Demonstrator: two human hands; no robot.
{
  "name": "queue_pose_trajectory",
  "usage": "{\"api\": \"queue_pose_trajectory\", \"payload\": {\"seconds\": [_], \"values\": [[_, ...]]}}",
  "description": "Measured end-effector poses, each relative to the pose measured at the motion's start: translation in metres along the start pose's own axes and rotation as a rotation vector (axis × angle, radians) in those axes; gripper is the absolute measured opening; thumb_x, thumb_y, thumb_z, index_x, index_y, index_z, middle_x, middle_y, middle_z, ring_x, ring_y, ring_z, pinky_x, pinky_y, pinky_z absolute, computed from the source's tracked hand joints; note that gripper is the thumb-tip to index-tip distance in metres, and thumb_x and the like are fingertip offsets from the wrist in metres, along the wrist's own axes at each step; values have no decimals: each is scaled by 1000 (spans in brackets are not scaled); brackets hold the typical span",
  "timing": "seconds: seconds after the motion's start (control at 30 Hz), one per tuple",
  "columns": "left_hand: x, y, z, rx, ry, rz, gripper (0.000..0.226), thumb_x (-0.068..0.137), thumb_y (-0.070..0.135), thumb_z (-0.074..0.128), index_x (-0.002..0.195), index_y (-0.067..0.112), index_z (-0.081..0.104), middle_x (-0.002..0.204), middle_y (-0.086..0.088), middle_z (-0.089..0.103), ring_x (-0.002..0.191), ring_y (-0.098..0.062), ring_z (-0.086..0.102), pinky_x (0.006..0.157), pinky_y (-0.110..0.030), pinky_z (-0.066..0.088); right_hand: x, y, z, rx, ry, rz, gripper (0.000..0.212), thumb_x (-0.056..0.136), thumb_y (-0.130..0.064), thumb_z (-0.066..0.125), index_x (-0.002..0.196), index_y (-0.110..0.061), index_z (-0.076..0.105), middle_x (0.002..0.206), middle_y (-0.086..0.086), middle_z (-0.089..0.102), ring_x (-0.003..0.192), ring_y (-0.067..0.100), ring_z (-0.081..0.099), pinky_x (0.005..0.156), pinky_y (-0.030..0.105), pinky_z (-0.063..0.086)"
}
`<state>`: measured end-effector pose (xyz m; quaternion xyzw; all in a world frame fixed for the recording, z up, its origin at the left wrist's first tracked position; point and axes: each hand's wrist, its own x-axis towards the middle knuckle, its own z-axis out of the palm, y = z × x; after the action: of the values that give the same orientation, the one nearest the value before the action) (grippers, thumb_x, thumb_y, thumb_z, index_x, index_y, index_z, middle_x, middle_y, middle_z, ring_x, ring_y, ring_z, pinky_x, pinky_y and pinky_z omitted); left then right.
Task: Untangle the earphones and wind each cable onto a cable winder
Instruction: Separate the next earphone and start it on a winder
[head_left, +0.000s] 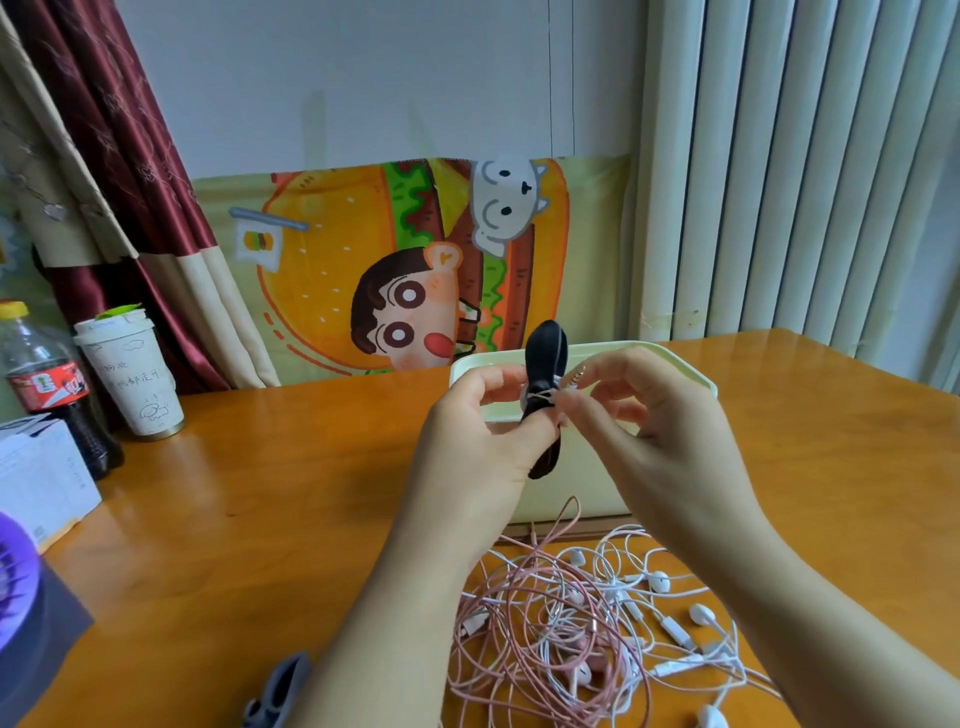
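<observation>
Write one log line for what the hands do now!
left hand: holds black cable winder | right hand: pinches pink earphone cable at it

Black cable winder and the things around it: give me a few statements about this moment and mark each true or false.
1. The left hand holds the black winder upright above the table. True.
2. The right hand is open and holds nothing. False: its fingertips pinch the cable at the winder.
3. Pink and white earphones lie tangled together on the table. True.
4. The cola bottle lies on its side. False: it stands upright beside the paper cup.
</observation>
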<state>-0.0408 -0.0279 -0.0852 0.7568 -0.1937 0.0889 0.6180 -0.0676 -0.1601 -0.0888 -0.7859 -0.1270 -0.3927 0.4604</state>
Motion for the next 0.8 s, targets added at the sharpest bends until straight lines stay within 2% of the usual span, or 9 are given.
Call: {"api": "queue_pose_trajectory", "payload": {"seconds": [0.07,0.1,0.17,0.23,0.33,0.43,0.6,0.7,0.8], "values": [[2,-1,-1,-298,-38,-108,32,68,29,82,97,26,71,95,7,73,94,-9,67,86,-26,51,-1,0,1,29,0,-43,3,86,-17,67,87,-19,65,90,-10,65,86,7,62,73,16,50],[3,-1,-1,-485,-55,-176,29,69,20,79,97,21,71,91,2,74,91,-13,68,87,-30,52,-1,0,1,38,3,-65,3,86,-15,67,88,-15,66,94,-9,65,90,6,62,75,14,49],[4,1,-1,-730,-76,-268,24,77,8,65,100,13,69,84,-4,74,82,-14,67,87,-32,52,-1,0,2,48,6,-94,5,85,-14,68,89,-11,67,100,-8,63,95,4,61,78,10,48],[4,2,-1,-818,-100,-321,32,73,8,62,105,8,69,88,-8,73,86,-17,65,92,-33,49,-1,0,2,67,-1,-106,6,85,-13,68,90,-9,68,100,-7,63,96,4,61,78,10,48],[4,1,-2,-822,-139,-339,34,71,15,63,103,10,72,98,-11,72,94,-19,66,94,-35,48,-1,1,2,108,-13,-117,7,84,-13,67,88,-7,68,97,-3,63,96,7,62,80,12,49],[3,0,-2,-749,-143,-326,32,72,24,64,102,16,74,98,-6,74,89,-14,69,90,-34,52,-1,0,-1,135,-42,-95,9,83,-16,65,86,-8,68,98,-4,63,97,10,62,82,15,50],[1,2,-1,-674,-41,-270,26,83,27,62,107,21,72,99,0,75,89,-12,68,85,-30,50,0,-1,-3,61,-78,-68,5,82,-25,63,84,-22,66,97,-16,60,97,9,61,83,18,50],[1,3,1,-740,17,-256,45,82,25,64,126,19,63,103,-2,74,90,-12,70,77,-25,53,0,1,-1,11,-80,-53,4,83,-26,64,85,-22,66,96,-13,58,95,8,59,83,18,48],[2,4,1,-805,25,-229,58,72,25,64,130,19,59,107,-3,74,94,-14,71,82,-27,55,1,3,-3,-7,-58,5,4,85,-21,70,83,-24,68,92,-10,59,91,8,57,82,16,46]]}}
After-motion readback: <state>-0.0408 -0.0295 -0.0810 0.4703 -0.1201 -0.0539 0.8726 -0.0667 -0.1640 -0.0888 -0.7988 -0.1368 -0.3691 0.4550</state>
